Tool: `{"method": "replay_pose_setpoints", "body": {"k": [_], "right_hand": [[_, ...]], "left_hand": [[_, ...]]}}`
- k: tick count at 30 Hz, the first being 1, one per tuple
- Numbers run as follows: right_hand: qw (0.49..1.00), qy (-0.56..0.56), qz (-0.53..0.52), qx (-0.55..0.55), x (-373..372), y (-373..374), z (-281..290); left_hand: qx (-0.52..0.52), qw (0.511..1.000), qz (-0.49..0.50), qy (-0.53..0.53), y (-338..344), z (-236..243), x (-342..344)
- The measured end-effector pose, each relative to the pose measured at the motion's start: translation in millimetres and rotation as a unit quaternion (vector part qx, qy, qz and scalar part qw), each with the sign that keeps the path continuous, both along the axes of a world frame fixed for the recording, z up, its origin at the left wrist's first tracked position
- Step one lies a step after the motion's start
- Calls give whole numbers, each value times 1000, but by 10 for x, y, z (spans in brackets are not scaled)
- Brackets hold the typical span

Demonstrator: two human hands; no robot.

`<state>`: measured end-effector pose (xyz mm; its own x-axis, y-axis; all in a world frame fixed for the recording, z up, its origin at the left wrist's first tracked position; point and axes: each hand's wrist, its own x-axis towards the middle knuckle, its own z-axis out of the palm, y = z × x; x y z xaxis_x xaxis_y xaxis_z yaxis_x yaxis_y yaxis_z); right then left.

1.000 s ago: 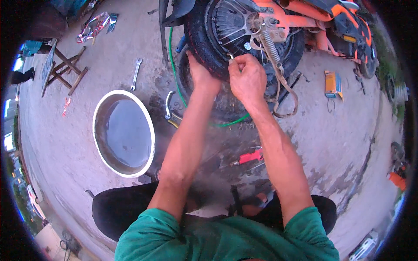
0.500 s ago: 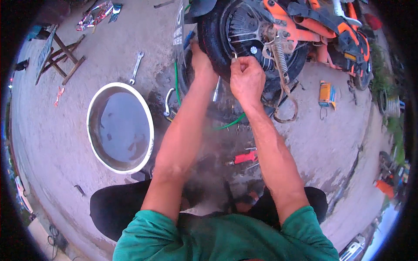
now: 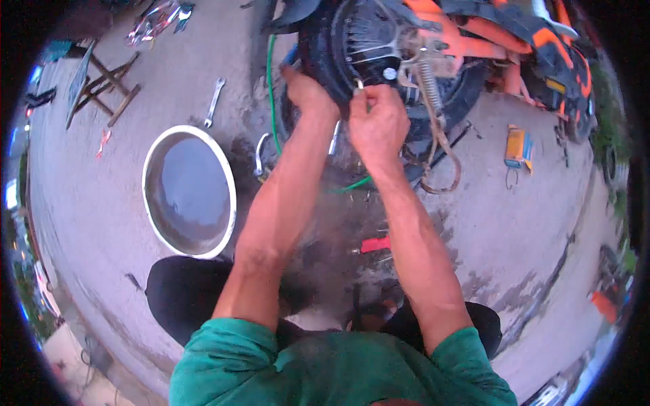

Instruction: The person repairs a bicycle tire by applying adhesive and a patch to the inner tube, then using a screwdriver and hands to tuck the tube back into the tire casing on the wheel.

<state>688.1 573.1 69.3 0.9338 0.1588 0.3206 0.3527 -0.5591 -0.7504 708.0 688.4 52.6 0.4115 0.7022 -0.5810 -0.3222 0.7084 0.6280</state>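
A black tyre [image 3: 318, 47] on a wheel with a finned hub [image 3: 371, 39] lies in front of me, part of an orange and black two-wheeler. My right hand [image 3: 380, 122] is closed in a pinch at the wheel's rim. From its fingertips pokes a small pale piece that looks like a valve stem [image 3: 359, 84]. My left hand [image 3: 310, 93] rests against the tyre's left side near a blue item [image 3: 292, 54], with its fingers partly hidden and blurred. A rusty coil spring [image 3: 429, 84] stands right of the hub.
A white-rimmed basin of water [image 3: 233, 196] sits at left, with a wrench [image 3: 214, 101] beyond it. Near it run a curved metal tool [image 3: 259, 154] and a green hose [image 3: 273, 101]. A red-handled tool [image 3: 374, 245] lies between my forearms. Rightward are an orange box [image 3: 518, 145] and a folding stool [image 3: 108, 84] far left.
The whole view has shifted slightly. My right hand keeps its pinch at the same spot on the rim, and its wrist has turned a little. The left hand stays against the tyre.
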Motion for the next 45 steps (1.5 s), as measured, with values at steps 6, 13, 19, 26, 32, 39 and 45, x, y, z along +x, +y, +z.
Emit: {"method": "replay_pose_setpoints", "body": {"k": [6, 13, 19, 26, 32, 39, 45], "right_hand": [[1000, 3, -4, 28, -67, 154, 96], [1000, 6, 9, 27, -12, -8, 26], [999, -1, 45, 17, 96, 48, 78], [1000, -8, 12, 17, 0, -24, 77], [998, 17, 33, 50, 31, -78, 75], [997, 51, 37, 50, 22, -78, 40], [997, 58, 33, 25, 13, -87, 102]], "left_hand": [[-20, 990, -26, -134, 304, -174, -141], [16, 995, 32, 96, 860, -570, -1370], [73, 996, 37, 38, 227, -246, 35], [-16, 977, -87, -192, 171, -278, -190], [208, 885, -411, 74, -267, -656, -1237], [511, 260, -787, 227, -217, -95, -1948], [534, 383, -734, 170, 951, 226, -1964]]}}
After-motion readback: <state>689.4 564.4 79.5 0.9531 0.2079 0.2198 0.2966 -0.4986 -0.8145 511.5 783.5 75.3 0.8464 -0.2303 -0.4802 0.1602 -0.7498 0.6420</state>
